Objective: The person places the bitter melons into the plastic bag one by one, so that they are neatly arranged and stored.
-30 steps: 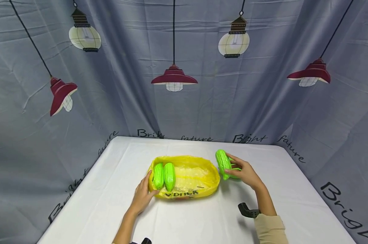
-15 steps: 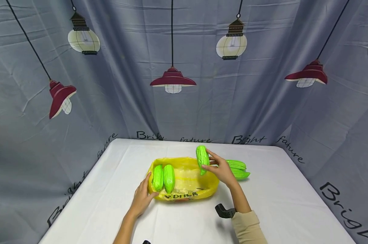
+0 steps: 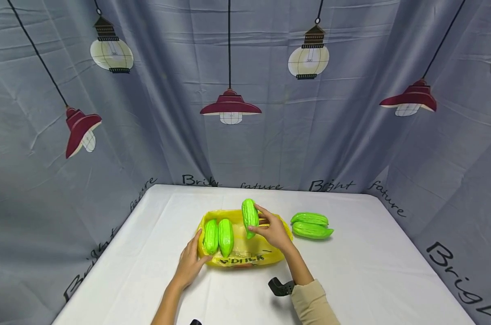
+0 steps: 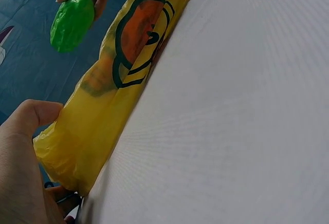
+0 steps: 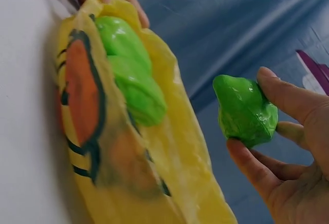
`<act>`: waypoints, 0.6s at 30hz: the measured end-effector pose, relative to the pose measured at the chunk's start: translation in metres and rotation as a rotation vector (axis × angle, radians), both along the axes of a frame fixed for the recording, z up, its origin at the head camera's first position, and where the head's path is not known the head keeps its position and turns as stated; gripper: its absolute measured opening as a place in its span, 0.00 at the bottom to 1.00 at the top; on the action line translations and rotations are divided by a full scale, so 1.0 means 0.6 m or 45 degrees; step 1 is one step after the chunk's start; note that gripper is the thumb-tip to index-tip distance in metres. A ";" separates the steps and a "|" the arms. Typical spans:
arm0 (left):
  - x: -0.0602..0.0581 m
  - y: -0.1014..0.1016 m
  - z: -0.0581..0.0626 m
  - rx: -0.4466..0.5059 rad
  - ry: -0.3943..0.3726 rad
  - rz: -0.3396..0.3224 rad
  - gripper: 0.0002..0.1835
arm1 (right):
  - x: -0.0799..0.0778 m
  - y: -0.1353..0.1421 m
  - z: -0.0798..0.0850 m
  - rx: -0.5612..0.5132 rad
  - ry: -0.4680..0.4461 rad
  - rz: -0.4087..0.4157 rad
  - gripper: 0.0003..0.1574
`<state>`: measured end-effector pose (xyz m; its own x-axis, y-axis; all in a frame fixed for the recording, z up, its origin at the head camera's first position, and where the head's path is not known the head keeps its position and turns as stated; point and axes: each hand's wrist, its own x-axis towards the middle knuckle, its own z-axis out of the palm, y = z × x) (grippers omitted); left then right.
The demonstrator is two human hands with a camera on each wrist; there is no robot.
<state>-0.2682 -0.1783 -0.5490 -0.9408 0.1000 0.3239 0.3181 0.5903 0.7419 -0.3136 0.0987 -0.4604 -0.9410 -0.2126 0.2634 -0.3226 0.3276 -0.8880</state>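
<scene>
An open yellow plastic bag [image 3: 269, 258] lies on the table, its mouth spread wide. Inside its left end are two bright green bitter melons [image 3: 226, 238], side by side. My left hand [image 3: 189, 264] grips the bag's left rim; its bent thumb [image 4: 43, 112] shows at the edge in the left wrist view. Over the bag's mouth, my right hand [image 3: 274, 231] pinches a third bitter melon [image 5: 245, 111] between thumb and fingertips. That melon is held nearly upright in the head view.
Two more bitter melons [image 3: 312, 230] lie together on the white table [image 3: 375, 266], to the right of the bag. A grey-blue curtain [image 3: 261, 149] printed with lamps hangs behind and at the sides. Both wrists wear black mounts.
My right hand has carried the bitter melon leftward from beside the other two to over the bag, lowering it slightly at the end. My left hand has stayed at the rim.
</scene>
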 end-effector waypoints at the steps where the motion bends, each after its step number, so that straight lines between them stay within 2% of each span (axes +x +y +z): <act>1: 0.000 0.000 0.000 0.000 -0.002 -0.001 0.45 | 0.000 -0.004 -0.002 -0.003 -0.001 0.004 0.46; 8: 0.001 0.000 -0.002 -0.002 0.004 0.004 0.45 | 0.004 -0.023 -0.023 0.064 -0.014 0.067 0.47; 18: -0.002 -0.001 -0.001 -0.003 0.021 -0.006 0.45 | -0.007 -0.038 -0.053 0.131 -0.058 0.076 0.48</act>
